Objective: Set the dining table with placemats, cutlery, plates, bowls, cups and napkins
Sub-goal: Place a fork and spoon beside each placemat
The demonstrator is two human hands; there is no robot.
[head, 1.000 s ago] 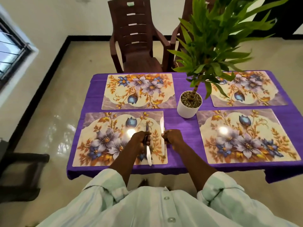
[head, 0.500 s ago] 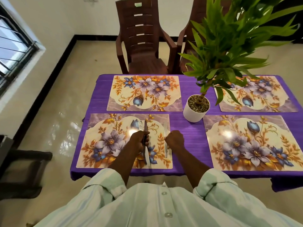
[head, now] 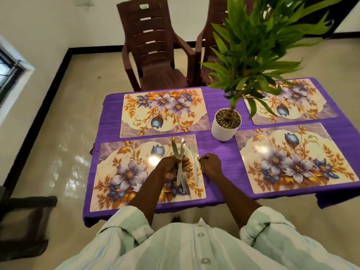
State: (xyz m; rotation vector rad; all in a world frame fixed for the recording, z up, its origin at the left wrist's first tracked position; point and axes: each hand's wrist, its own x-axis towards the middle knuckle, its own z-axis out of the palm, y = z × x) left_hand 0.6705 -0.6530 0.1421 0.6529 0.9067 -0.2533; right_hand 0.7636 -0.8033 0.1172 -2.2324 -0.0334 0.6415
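Right hand (head: pixel 209 166) now off the knife (head: pixel 193 164), fist closed on nothing, knife flat on near-left mat (head: pixel 120 172); left hand (head: pixel 171 168) still gripping spare knives (head: pixel 180 152) for other mats.

Bare purple cloth (head: pixel 218 152) between mats, potted plant (head: pixel 227 123) mid-table.

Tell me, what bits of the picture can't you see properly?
Head view only:
- Knives in the left hand: the fingers cover their middles, so the count is unclear.
- Right hand: curled, its grip hidden.
- Second chair: plant leaves cover it.
- Far right placemat: partly behind leaves.
- Table: right side cut off.
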